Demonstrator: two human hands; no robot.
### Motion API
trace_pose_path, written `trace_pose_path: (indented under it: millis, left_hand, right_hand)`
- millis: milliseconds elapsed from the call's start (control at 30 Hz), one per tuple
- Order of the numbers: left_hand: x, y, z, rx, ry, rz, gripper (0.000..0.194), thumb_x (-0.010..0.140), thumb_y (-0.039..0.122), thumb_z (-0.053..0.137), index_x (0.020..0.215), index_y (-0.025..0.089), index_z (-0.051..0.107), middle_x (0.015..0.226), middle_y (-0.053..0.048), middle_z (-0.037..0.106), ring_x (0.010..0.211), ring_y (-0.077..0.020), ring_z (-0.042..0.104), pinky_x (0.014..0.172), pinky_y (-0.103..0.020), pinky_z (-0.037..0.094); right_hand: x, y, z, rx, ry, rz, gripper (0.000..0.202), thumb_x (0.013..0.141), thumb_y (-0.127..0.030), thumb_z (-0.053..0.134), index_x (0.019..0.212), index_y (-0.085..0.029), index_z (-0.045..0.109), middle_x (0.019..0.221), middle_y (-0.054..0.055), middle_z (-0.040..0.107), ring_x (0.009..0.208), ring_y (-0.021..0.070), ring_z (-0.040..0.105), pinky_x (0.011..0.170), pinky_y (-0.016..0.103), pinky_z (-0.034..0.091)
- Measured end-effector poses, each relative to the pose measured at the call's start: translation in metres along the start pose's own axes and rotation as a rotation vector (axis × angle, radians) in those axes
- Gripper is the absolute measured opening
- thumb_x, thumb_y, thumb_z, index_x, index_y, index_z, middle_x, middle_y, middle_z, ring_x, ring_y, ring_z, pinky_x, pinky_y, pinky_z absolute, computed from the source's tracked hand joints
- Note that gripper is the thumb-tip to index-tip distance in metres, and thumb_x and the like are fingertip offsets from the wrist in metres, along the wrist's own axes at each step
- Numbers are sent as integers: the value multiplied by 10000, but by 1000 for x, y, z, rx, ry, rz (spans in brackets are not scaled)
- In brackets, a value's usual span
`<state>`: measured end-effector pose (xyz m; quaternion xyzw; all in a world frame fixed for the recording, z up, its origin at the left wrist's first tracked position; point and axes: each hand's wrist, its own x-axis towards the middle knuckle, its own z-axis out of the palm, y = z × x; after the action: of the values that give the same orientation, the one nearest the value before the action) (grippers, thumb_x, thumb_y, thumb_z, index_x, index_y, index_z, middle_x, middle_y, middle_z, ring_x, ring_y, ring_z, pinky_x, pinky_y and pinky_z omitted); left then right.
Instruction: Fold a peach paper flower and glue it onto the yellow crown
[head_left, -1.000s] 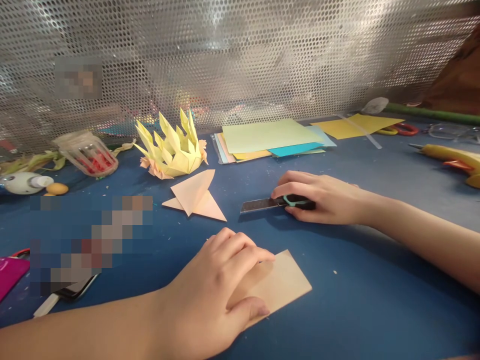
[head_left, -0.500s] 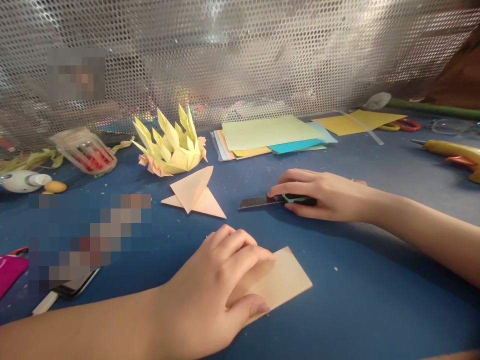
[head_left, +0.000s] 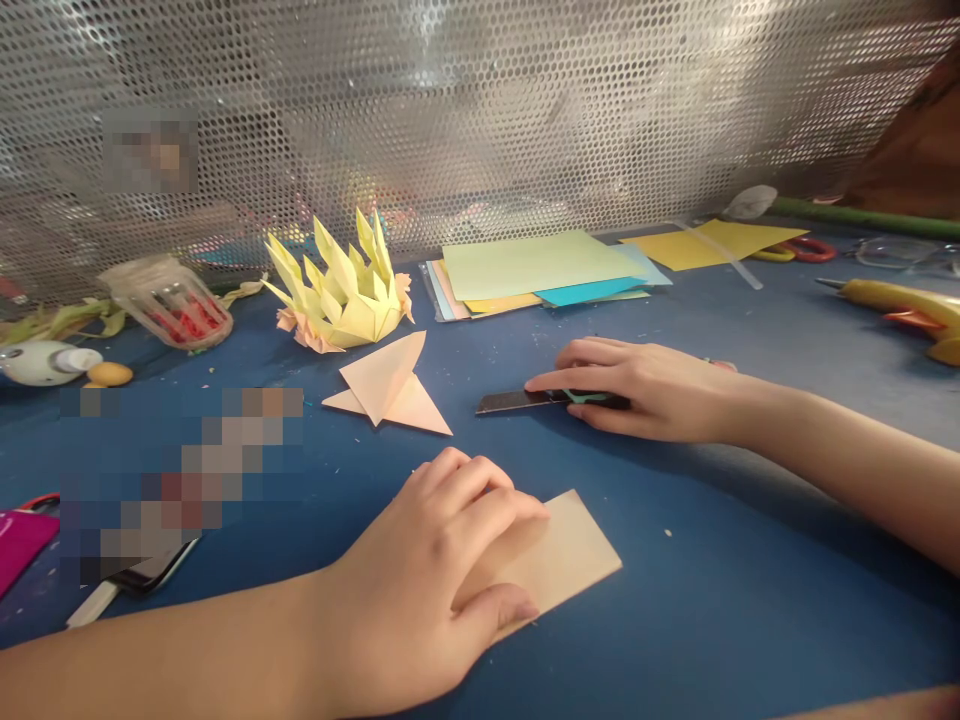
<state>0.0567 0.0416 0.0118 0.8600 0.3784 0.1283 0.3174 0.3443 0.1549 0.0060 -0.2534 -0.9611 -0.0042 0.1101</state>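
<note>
1. Tan paper rectangle point(head_left: 577, 550), quantity one: flat on blue table point(head_left: 720, 640), partly under left hand point(head_left: 450, 570); fingers spread wide across paper, thumb near closer edge.
2. Utility knife point(head_left: 541, 398), quantity one: in right hand point(head_left: 630, 390), fingers closed around handle; blade point(head_left: 501, 402) exposed, pointing left.
3. Pink folded paper point(head_left: 386, 385): left of blade; piece count unclear.
4. Yellow origami form point(head_left: 356, 300), quantity one: behind pink folded paper.
5. Jar point(head_left: 161, 300), quantity one: farther left.

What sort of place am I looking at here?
Probably a craft workbench, perhaps in a workshop or classroom. The right hand holds a utility knife on the blue tabletop; behind it are a stack of coloured paper and a spiky folded-paper model.
</note>
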Motion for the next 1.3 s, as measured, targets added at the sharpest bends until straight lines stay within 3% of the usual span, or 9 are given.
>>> trace_pose_path:
  millis: [233, 433, 600, 800, 1067, 1300]
  left_hand:
    - [-1, -2, 2, 10, 14, 8, 307, 905, 223, 679, 1210, 244, 648, 1167, -48, 639, 1099, -255, 547, 1008, -405, 446]
    - [-1, -2, 2, 1, 15, -6, 317, 902, 236, 684, 1217, 249, 649, 1182, -47, 640, 1114, -262, 549, 1018, -416, 441]
    - [-1, -5, 3, 2, 5, -2, 316, 913, 239, 672, 1228, 232, 647, 1187, -55, 636, 1123, -260, 554, 1019, -415, 443]
    - [-2, -5, 5, 7, 10, 9, 320, 922, 259, 668, 1239, 231, 646, 1190, -66, 634, 1126, -267, 561, 1019, -429, 460]
    - [1, -1, 4, 5, -25, -68, 410, 910, 292, 698, 1310, 216, 652, 1240, -91, 613, 1165, -288, 562, 1067, -474, 464]
    - [-3, -9, 11, 21, 24, -51, 595, 932, 460, 678, 1450, 190, 563, 1304, -121, 558, 1228, -318, 533, 1111, -505, 449]
  right_hand:
    - [1, -3, 3, -80, 20, -16, 559, 1046, -290, 428, 1598, -294, 338, 1119, 88, 665, 974, 227, 660, 662, 288, 505]
    - [0, 1, 5, -31, 70, -76, 291, 1023, -266, 466, 1306, -240, 530, 1132, 86, 665, 964, 216, 659, 713, 300, 521]
    - [0, 3, 4, -57, 47, -83, 331, 1041, -277, 444, 1353, -258, 553, 1125, 89, 645, 953, 216, 655, 681, 289, 499]
    - [-1, 3, 4, -48, 16, -75, 371, 1053, -283, 430, 1382, -232, 592, 1104, 90, 636, 956, 210, 650, 749, 304, 506]
    - [-2, 2, 3, -25, -3, -37, 407, 1049, -289, 432, 1426, -258, 582, 1091, 86, 636, 974, 214, 657, 730, 301, 503]
    - [0, -4, 2, -34, -15, 18, 532, 1033, -294, 436, 1565, -295, 432, 1137, 96, 667, 1007, 238, 654, 695, 303, 510]
